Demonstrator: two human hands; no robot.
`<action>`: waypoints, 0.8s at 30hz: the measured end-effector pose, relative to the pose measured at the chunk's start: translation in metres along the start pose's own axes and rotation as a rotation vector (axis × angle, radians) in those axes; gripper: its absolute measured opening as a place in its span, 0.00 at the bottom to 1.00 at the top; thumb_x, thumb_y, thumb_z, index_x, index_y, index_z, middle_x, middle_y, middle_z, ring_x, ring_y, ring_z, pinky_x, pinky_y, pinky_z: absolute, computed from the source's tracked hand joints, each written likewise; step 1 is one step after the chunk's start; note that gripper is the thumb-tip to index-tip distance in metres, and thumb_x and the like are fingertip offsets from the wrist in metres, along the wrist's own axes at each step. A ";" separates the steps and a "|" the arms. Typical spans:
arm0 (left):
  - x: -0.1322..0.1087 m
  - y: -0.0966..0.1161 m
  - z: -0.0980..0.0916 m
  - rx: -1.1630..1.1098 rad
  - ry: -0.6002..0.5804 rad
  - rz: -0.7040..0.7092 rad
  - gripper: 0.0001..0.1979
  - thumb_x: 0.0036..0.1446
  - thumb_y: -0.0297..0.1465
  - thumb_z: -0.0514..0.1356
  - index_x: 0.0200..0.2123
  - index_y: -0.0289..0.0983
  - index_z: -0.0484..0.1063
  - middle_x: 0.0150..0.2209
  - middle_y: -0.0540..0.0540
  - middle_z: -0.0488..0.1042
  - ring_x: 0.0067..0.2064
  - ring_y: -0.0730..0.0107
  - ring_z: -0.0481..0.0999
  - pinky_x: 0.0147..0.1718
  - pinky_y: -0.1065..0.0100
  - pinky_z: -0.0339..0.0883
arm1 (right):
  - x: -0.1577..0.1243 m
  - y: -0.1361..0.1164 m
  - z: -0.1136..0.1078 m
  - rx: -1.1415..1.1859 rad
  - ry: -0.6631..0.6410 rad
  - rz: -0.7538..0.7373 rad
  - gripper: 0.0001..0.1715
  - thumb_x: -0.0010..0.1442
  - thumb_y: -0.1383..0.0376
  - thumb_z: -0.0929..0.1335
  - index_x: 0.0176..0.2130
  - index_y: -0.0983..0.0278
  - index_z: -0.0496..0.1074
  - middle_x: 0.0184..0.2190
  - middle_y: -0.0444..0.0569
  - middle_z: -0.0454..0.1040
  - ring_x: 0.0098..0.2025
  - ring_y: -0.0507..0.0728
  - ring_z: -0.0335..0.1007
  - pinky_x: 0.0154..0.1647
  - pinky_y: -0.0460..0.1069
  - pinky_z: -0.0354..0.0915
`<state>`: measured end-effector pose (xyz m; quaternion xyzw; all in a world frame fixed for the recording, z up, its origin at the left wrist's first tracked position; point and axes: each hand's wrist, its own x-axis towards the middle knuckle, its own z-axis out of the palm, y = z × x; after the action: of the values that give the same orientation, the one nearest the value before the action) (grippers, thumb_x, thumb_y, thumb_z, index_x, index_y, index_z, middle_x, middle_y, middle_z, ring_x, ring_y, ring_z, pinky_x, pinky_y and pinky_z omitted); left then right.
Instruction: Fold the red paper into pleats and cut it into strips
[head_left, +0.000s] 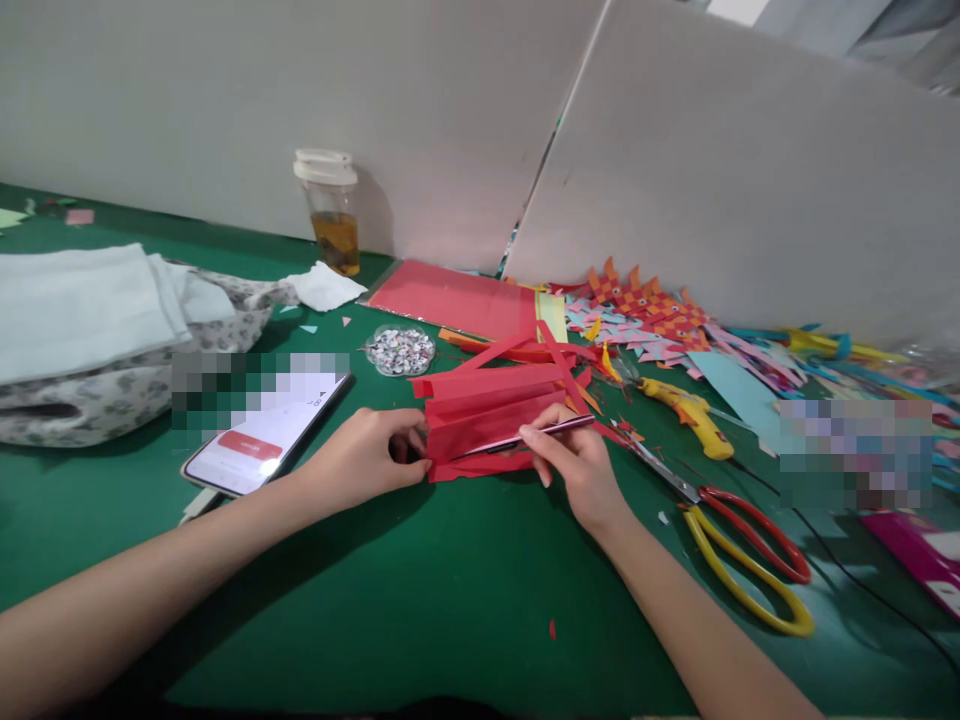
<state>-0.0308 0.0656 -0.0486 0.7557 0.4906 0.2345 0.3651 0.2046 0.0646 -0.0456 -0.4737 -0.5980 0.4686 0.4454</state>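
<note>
A folded piece of red paper (495, 405), pleated lengthwise, stands in front of me with loose red strips (559, 350) around its far right side. My left hand (386, 445) pinches its left edge between thumb and fingers. In my right hand (574, 460) is a slim pink and black pen (559, 425), gripped as for writing. The pen slants over the near side of the paper, its tip low against a fold; whether the tip touches cannot be made out. Scissors (701, 495) with red and yellow handles lie open to the right of my right hand.
A phone (266, 425) lies left of my left arm, beside a patterned cloth item (135, 390). Behind are a lidded tea cup (330, 215), a dish of googly eyes (401, 352) and red sheets (457, 300). A yellow glue gun (690, 415) trails a cable; woven paper pieces (649, 310) lie beyond.
</note>
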 end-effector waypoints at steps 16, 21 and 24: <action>0.001 -0.006 0.001 -0.027 0.002 0.033 0.09 0.45 0.26 0.58 0.34 0.38 0.71 0.28 0.52 0.76 0.28 0.74 0.73 0.27 0.73 0.65 | 0.008 0.007 -0.029 -0.018 0.250 -0.097 0.09 0.50 0.65 0.66 0.22 0.62 0.62 0.13 0.39 0.64 0.12 0.48 0.56 0.14 0.45 0.49; 0.001 -0.003 0.000 -0.021 0.000 0.033 0.07 0.46 0.25 0.58 0.32 0.38 0.71 0.27 0.52 0.76 0.28 0.74 0.73 0.28 0.73 0.64 | 0.001 0.000 -0.003 0.006 0.073 -0.044 0.10 0.53 0.61 0.67 0.25 0.62 0.62 0.13 0.36 0.60 0.13 0.47 0.53 0.16 0.45 0.51; 0.000 -0.002 0.000 -0.030 -0.002 0.025 0.08 0.46 0.25 0.58 0.32 0.38 0.71 0.28 0.52 0.76 0.28 0.74 0.73 0.28 0.73 0.65 | -0.001 -0.002 0.008 -0.016 -0.031 0.002 0.11 0.53 0.59 0.67 0.26 0.62 0.62 0.12 0.36 0.59 0.14 0.47 0.53 0.16 0.45 0.52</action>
<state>-0.0317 0.0665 -0.0502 0.7564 0.4773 0.2454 0.3740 0.1963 0.0619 -0.0450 -0.4703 -0.6082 0.4716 0.4319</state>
